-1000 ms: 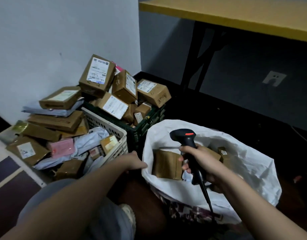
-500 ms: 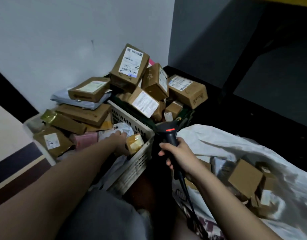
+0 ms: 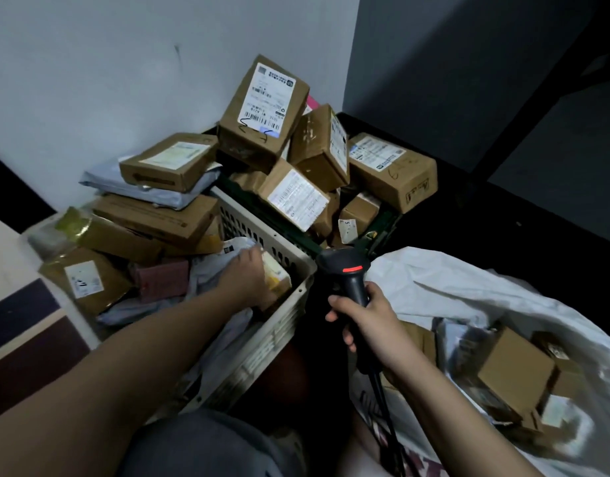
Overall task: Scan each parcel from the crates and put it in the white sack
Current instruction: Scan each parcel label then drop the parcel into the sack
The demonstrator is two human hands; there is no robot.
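Inside white crate [image 3: 279, 242], left hand [image 3: 248, 280] on yellow parcel [image 3: 276, 275]; scanner [image 3: 348, 273] in right hand [image 3: 365, 321]

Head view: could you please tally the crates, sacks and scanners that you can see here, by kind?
Crates: 2, a white crate and a dark green crate
Sacks: 1, the white sack
Scanners: 1, the scanner
Total: 4

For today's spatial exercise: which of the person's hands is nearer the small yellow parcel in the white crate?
Left. The left hand rests on the small yellow parcel; the right hand is outside the crate, gripping the scanner.
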